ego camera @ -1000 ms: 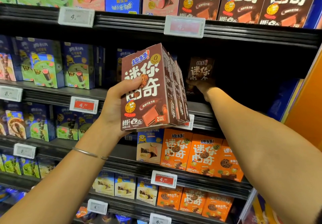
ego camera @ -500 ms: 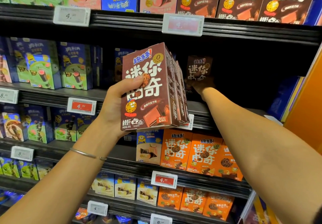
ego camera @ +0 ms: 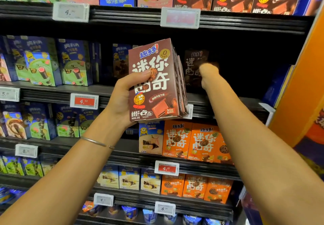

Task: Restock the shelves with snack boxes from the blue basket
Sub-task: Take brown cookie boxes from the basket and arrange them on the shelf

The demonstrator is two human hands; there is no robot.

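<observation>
Right hand (ego camera: 208, 70) higher at 趣多多 box (ego camera: 192, 61)

The snack boxes (ego camera: 154, 84) are chocolate brown with white lettering and a yellow cookie face. Orange boxes (ego camera: 196, 142) line the black shelf's (ego camera: 129, 147) front edge

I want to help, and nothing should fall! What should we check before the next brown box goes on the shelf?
1. Left hand grips the brown boxes securely: ok.
2. Space on the shelf to the right of the back box: ok, there is a dark gap.
3. Back box stands upright: ok.
4. Right hand free to take a box: cannot tell, it is blurred.
5. Back box matches the held ones: ok.
</observation>
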